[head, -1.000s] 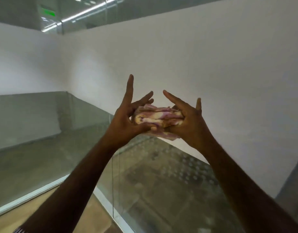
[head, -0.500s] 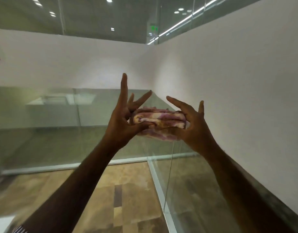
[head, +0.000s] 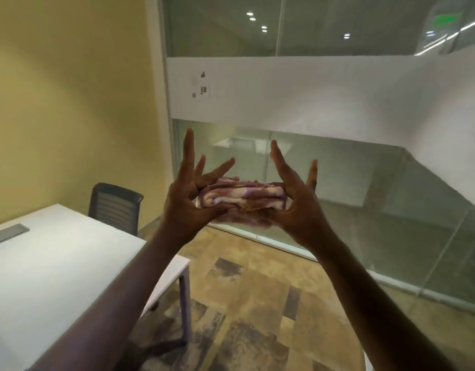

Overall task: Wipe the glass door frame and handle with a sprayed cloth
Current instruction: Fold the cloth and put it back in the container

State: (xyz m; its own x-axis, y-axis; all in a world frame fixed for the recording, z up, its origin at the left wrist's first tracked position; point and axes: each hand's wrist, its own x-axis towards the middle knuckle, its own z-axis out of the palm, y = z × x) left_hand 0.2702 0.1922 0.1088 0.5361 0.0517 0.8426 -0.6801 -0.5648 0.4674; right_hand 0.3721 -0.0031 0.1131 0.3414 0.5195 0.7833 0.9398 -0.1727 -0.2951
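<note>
A folded cloth (head: pixel 241 199), pink, purple and cream, is held up in front of me at chest height. My left hand (head: pixel 186 202) pinches its left end with thumb and lower fingers, the other fingers spread upward. My right hand (head: pixel 298 210) grips its right end the same way. Behind the hands stands a glass wall (head: pixel 338 183) with a frosted white band (head: pixel 311 92) and a pale vertical frame post (head: pixel 166 103) at its left. No door handle is visible.
A white table (head: pixel 57 263) fills the lower left, its leg (head: pixel 185 303) near my left forearm. A dark mesh office chair (head: pixel 114 210) stands behind it against the yellow wall (head: pixel 70 103). Patterned carpet (head: pixel 257 303) covers the floor up to the glass wall's base rail (head: pixel 391 282).
My view has swung left from the frosted glass corner to the yellow wall, table and chair. Both hands keep the same hold on the cloth.
</note>
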